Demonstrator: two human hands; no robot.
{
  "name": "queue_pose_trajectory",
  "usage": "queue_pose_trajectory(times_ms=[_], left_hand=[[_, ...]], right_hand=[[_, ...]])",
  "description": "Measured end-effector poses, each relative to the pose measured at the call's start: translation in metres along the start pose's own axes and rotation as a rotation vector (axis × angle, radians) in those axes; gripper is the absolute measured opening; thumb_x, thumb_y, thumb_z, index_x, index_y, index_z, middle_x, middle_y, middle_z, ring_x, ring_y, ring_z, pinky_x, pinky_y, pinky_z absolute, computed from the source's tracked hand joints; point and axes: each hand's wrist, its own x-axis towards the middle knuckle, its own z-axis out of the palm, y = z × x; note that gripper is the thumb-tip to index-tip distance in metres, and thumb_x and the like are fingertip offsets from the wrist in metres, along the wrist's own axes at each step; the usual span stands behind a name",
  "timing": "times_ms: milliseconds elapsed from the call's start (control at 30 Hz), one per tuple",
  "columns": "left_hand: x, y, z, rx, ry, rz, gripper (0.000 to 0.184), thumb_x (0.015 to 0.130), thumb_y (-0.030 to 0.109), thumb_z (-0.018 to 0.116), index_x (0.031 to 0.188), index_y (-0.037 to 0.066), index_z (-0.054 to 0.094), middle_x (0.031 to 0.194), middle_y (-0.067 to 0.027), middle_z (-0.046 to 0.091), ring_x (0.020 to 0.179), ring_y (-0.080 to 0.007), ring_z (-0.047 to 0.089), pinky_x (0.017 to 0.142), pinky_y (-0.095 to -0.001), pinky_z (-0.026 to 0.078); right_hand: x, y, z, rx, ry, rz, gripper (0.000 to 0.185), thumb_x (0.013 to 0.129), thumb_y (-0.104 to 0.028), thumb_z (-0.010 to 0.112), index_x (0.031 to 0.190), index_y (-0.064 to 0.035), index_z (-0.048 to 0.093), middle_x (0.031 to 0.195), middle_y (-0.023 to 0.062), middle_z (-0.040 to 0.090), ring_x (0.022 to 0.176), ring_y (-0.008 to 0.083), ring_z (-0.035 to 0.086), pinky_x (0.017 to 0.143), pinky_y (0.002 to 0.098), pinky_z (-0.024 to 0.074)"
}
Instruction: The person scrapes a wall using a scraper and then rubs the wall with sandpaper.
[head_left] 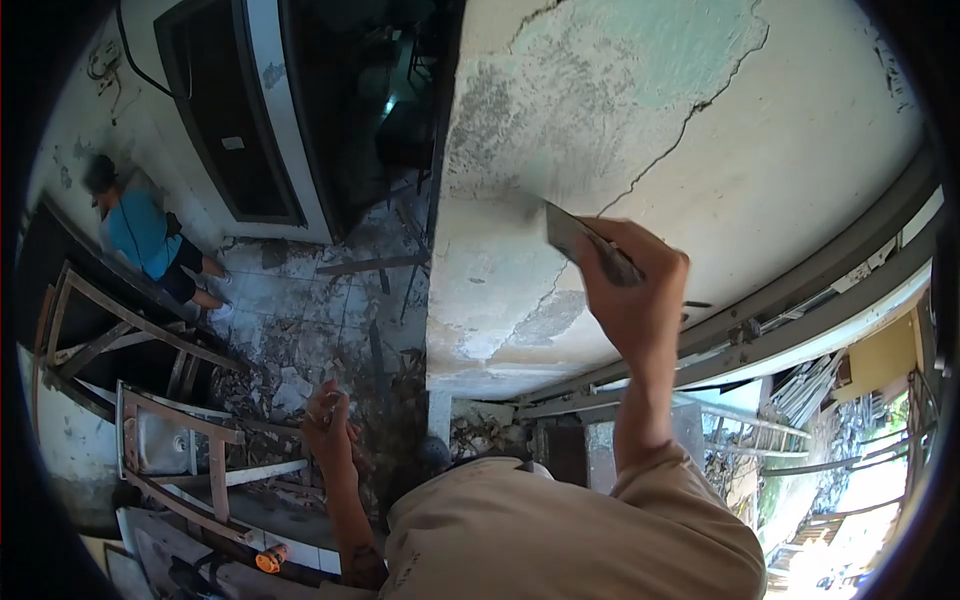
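My right hand (640,275) is raised against the wall, its fingers wrapped round a flat metal scraper (570,232). The scraper's blade points left and lies at or close to the wall surface (530,260); whether it touches is blurred. Around it the wall shows peeling paint, a grey rough patch (500,130) and a long dark crack (668,150). My left hand (332,415) hangs low at the left, above the littered floor, with its fingers partly bent and apart and nothing visible in them.
A person in a blue shirt (145,232) stands at the far left by another wall. Wooden frames (150,325) and a metal sink (163,445) are at the lower left. Debris covers the tiled floor (290,310). A dark doorway (360,100) opens behind.
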Motion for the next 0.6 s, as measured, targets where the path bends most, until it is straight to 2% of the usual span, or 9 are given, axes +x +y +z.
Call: queue_pose_trajectory(times_ms=[33,67,200,367,433,467,500,600], left_hand=[[-0.003,0.003,0.003,0.002,0.013,-0.029,0.025,0.084,0.005,0.061,0.109,0.005,0.062,0.084,-0.0006,0.059,0.040,-0.0031,0.039,0.042,-0.0227,0.039],[-0.002,0.006,0.007,-0.006,0.028,-0.047,0.024,0.084,0.005,0.061,0.108,0.005,0.062,0.083,-0.0003,0.059,0.040,-0.0032,0.040,0.042,-0.0228,0.039],[0.000,0.003,0.008,-0.026,0.010,-0.049,0.024,0.085,0.006,0.061,0.109,0.005,0.062,0.084,-0.0001,0.059,0.040,-0.0033,0.040,0.043,-0.0229,0.040],[-0.001,0.004,0.005,-0.005,-0.018,-0.032,0.025,0.085,0.007,0.060,0.110,0.005,0.060,0.084,-0.0014,0.059,0.040,-0.0034,0.039,0.043,-0.0229,0.039],[-0.003,0.003,-0.006,-0.028,0.006,-0.047,0.025,0.085,0.008,0.060,0.110,0.004,0.060,0.084,-0.0017,0.059,0.041,-0.0035,0.040,0.044,-0.0227,0.040],[-0.005,0.002,-0.011,-0.049,0.025,-0.069,0.025,0.085,0.008,0.061,0.110,0.004,0.060,0.083,-0.0020,0.059,0.041,-0.0035,0.040,0.044,-0.0225,0.040],[-0.006,0.001,-0.014,-0.062,0.026,-0.060,0.025,0.085,0.008,0.061,0.110,0.004,0.060,0.083,-0.0020,0.059,0.041,-0.0035,0.040,0.044,-0.0225,0.040],[-0.013,0.001,-0.025,-0.042,0.073,-0.056,0.026,0.084,0.007,0.061,0.110,0.004,0.060,0.084,-0.0023,0.058,0.041,-0.0036,0.040,0.045,-0.0221,0.040]], right_hand=[[0.001,0.000,0.004,-0.017,-0.031,-0.008,0.013,0.075,0.004,0.066,0.088,0.0034,0.069,0.074,0.0111,0.068,0.065,0.0110,0.063,0.060,0.0226,0.0489],[0.001,-0.004,0.002,-0.041,-0.044,-0.010,0.014,0.073,0.005,0.065,0.086,0.0002,0.069,0.073,0.0140,0.066,0.064,0.0228,0.067,0.057,0.0263,0.0496],[-0.013,-0.011,-0.014,0.053,0.063,0.025,0.013,0.074,0.001,0.065,0.087,-0.0006,0.068,0.074,0.0151,0.065,0.063,0.0269,0.065,0.057,0.0282,0.0484],[-0.001,-0.008,0.005,-0.035,-0.065,-0.021,0.016,0.073,0.005,0.065,0.088,0.0018,0.068,0.077,0.0144,0.067,0.068,0.0227,0.068,0.061,0.0264,0.0504],[-0.007,-0.011,-0.008,-0.001,0.049,0.043,0.013,0.077,-0.003,0.067,0.088,0.0028,0.068,0.075,0.0124,0.068,0.069,0.0129,0.065,0.065,0.0245,0.0498],[-0.009,-0.012,-0.015,0.008,0.083,0.101,0.012,0.074,-0.001,0.066,0.086,0.0012,0.067,0.078,0.0158,0.067,0.069,0.0230,0.068,0.062,0.0277,0.0509],[-0.005,-0.011,-0.009,0.009,0.088,0.087,0.012,0.074,-0.001,0.066,0.086,0.0012,0.067,0.078,0.0158,0.067,0.069,0.0230,0.068,0.062,0.0277,0.0509],[0.002,-0.008,0.017,0.003,-0.088,0.051,0.012,0.075,0.000,0.066,0.086,0.0004,0.068,0.078,0.0155,0.067,0.069,0.0227,0.068,0.063,0.0280,0.0514]])
